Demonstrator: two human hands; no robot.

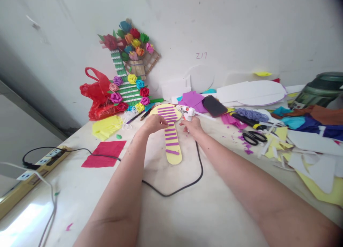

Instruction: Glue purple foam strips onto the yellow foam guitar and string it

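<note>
A yellow paddle-shaped cutout (169, 159), rounded at its far end with a narrower stem toward me, lies on the table. Purple strips (171, 138) run across it in rows; the lowest one sits slightly askew. My left hand (156, 123) is closed in a pinch over the cutout's left edge, where round part and stem meet. What its fingertips hold is too small to make out. My right hand (193, 127) grips a white hot glue gun (189, 112), its nozzle pointing left over the cutout's right edge. The gun's black cord (201, 161) loops across the table toward me.
Paper flower crafts (128, 68) lean on the wall beside a red plastic bag (96, 93). Red paper (104, 154) lies left, near a power strip (40, 165). To the right are a phone (213, 106), scissors (254, 137), paper scraps (311, 143) and a dark green container (318, 90).
</note>
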